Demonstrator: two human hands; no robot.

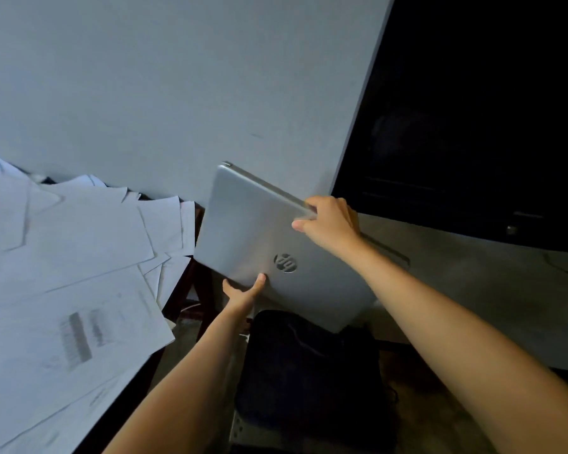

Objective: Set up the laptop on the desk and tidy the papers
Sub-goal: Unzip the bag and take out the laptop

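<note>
Your forearms [194,371] come first. Left hand [243,290] and right hand [332,221] clamp opposite edges of the closed silver laptop [243,231], held aloft right of the dark tabletop [186,290] under loose white papers [79,257]. You appear to be mid-carry; setting it down calls for cleared space.

Papers [73,273]: heaped overlapping on the desk [130,396], at nine o'clock from the laptop [253,231], the nearest sheets just beside it.
Laptop: held tilted off the desk, before the wall [177,77] and above the bag [309,371].
Left hand [243,291]: placed at the laptop's six o'clock edge.
Right hand [328,221]: curled over its two o'clock edge.
Bag: seen at six o'clock from the laptop, right of the desk.
Panel [473,109]: set at two o'clock, right of the wall.
</note>
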